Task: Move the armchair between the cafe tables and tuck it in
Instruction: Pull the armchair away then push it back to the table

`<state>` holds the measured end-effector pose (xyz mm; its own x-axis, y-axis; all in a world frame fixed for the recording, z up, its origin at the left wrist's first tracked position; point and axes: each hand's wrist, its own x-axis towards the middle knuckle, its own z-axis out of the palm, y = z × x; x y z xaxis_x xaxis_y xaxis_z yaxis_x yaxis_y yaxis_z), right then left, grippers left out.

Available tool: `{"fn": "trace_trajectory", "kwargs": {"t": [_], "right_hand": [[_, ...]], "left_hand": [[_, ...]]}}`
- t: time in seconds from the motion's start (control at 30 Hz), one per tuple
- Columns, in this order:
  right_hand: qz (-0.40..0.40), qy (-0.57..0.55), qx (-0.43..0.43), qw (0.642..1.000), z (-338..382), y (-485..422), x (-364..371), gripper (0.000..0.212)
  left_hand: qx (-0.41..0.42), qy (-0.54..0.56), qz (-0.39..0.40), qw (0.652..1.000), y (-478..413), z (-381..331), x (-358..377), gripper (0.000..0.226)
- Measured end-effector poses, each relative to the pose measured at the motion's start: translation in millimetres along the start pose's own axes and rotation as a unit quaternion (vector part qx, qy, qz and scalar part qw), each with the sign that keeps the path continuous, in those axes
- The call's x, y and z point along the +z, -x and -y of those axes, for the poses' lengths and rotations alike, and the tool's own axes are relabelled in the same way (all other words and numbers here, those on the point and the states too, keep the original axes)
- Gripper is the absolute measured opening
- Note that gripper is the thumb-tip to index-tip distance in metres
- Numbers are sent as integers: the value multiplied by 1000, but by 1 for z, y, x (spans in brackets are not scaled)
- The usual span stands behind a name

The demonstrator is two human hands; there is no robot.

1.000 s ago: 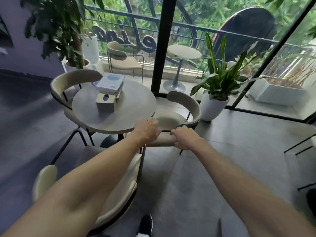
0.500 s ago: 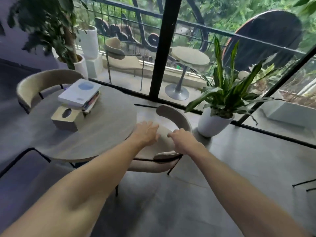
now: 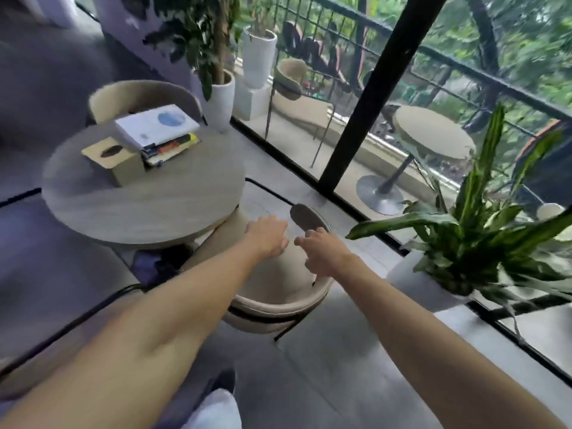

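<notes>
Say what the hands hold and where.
Both are on the armchair: left hand over the seat, right hand at the backrest's curved arm. A closed grip cannot be told through blur.

One wide-angle view from a camera on the person's head, high above the floor (image 3: pixel 325 366), facing forward and tilted down. The left forearm (image 3: pixel 161 308) and right forearm (image 3: pixel 427 323) enter from 7 and 5 o'clock. The armchair (image 3: pixel 272 305) is near, at centre; the round worktop (image 3: pixel 142 205) at 10 o'clock; the glass wall (image 3: pixel 458 88) at 2.
</notes>
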<state>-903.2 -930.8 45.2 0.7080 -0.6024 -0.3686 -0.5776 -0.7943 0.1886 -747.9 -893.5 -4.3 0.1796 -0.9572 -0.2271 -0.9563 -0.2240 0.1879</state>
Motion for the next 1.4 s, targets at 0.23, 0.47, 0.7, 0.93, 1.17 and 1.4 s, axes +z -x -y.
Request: {"fn": "trace_trajectory", "kwargs": {"t": [0.23,0.47,0.7,0.93,1.17,1.4], "right_hand": [[31,14,-53,998,-82,-51,53,47],[60,21,-153,986,-133,-72,97,49],[43,148,-321,935,-154,-98,114,51],[31,180,-408,895,-187,-107,152,51],[32,183,-430,883,-205,-130,207,49],[-20,166,-451,877,-196,-145,243,38]], "left_hand": [[-62,-32,6,998,-64,-42,37,47],[-132,12,40,990,-73,-82,59,44],[-245,102,39,963,-59,-110,92,46],[-378,138,39,915,-33,-180,144,46],[-404,143,67,901,-39,-225,201,63],[-448,66,10,892,-42,-220,242,49]]}}
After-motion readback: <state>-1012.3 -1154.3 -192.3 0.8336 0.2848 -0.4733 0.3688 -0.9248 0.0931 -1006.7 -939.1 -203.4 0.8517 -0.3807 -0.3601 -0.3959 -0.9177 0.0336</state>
